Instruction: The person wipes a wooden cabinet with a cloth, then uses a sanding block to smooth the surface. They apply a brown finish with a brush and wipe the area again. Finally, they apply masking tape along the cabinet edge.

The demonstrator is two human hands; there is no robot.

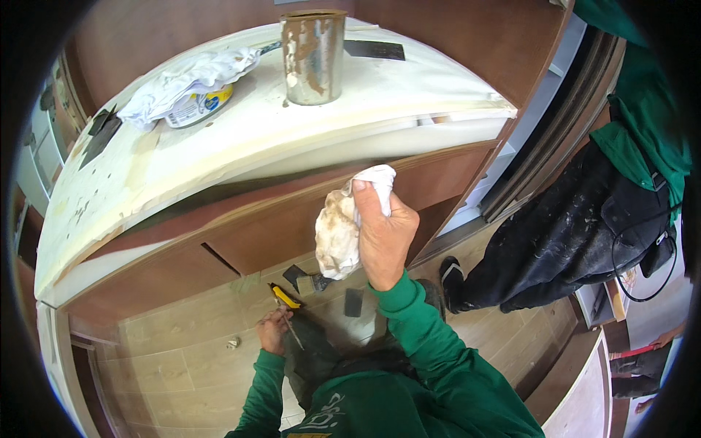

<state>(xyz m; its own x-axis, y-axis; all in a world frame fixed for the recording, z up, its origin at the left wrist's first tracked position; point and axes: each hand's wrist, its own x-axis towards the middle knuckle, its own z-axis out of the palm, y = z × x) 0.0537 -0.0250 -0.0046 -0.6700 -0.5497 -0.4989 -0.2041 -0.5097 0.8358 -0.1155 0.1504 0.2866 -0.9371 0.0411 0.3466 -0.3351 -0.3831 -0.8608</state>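
Note:
My right hand (385,233) is raised in front of the cabinet's edge, its fingers closed round a crumpled white rag (337,237) with brown stains. Lower and to the left, my left hand (273,332) is pinched on a thin pale stick-like tool (296,337), whose exact kind I cannot make out. Just beyond those fingers is a yellow and black utility knife (285,296); whether the hand touches it is unclear. A dark scraper blade (353,302) and other dark flat scrapers (296,277) lie on the floor past my knees.
On the pale worktop (241,139) stand a smeared metal can (314,62) and a tub (197,106) covered by white cloth (186,80). Dark flat pieces (374,50) lie there too. At right, close by, stands another person (562,219) in paint-marked dark trousers.

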